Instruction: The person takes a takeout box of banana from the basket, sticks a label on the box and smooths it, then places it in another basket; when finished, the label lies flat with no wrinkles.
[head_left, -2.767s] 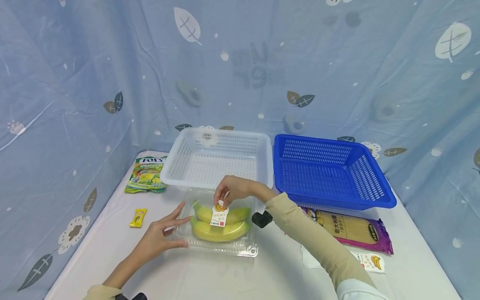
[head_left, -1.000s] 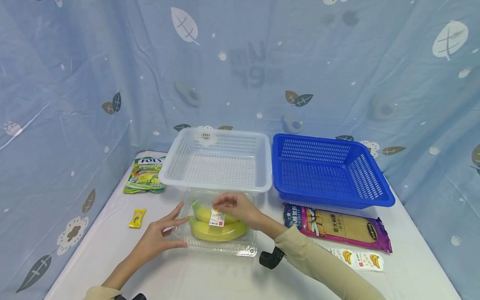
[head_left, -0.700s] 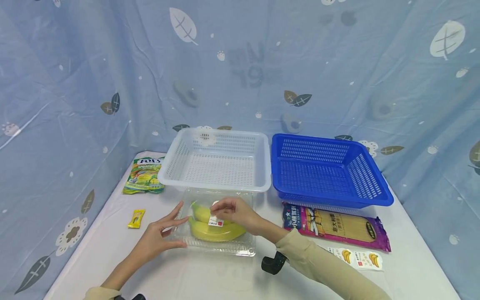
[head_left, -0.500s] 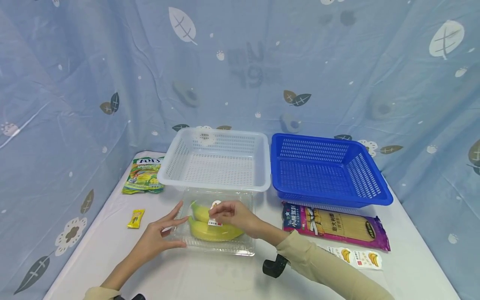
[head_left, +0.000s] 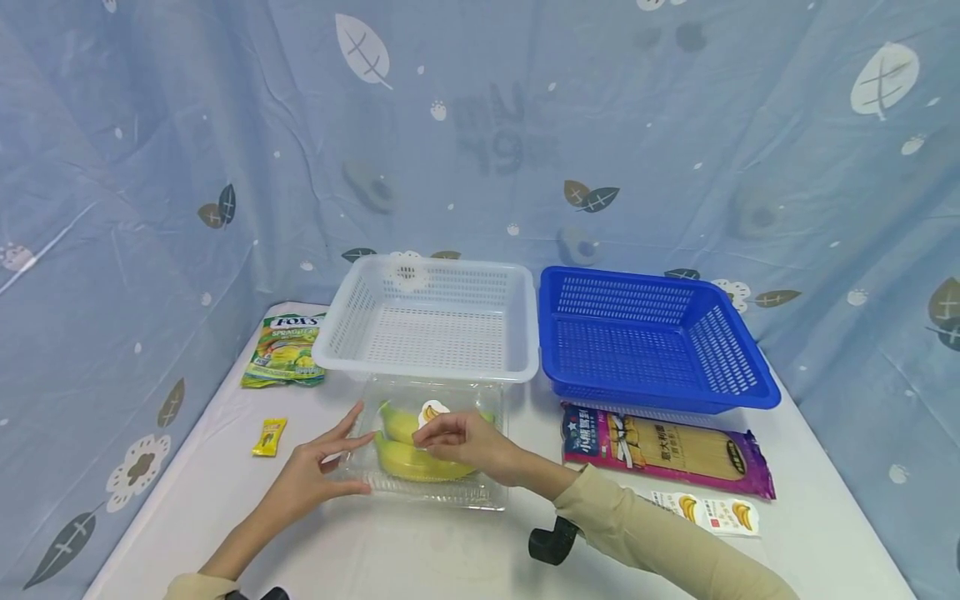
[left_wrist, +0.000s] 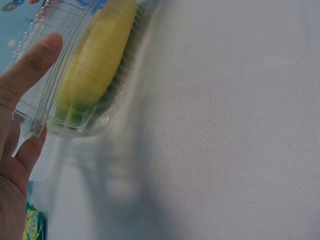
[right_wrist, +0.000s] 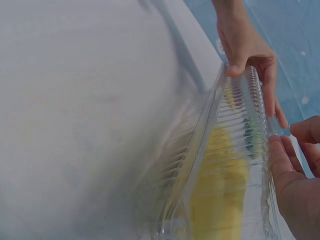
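A clear plastic clamshell box (head_left: 480, 498) lies on the table with yellow-green bananas (head_left: 420, 465) inside. My left hand (head_left: 306, 477) holds the box's left edge, its thumb at the near corner and fingers at the side. On the lid sits a white label (head_left: 431, 408) with a banana picture; only its upper part shows in the head view. My right hand (head_left: 476, 448) covers the rest, fingertips pressing down on it. In the right wrist view, the fingers of my right hand (right_wrist: 295, 175) touch the lid, with the thumb apart from them.
Behind the box stand a white basket (head_left: 330, 363) and a blue basket (head_left: 645, 392). A spaghetti packet (head_left: 675, 450) and a strip of banana labels (head_left: 720, 514) lie at right. At left are a green FOX'S candy bag (head_left: 288, 350) and a small yellow wrapped candy (head_left: 269, 437).
My right hand, which pinched the label's top, has moved down over the label, covering its lower part and showing its top. The left hand and box stay in place.
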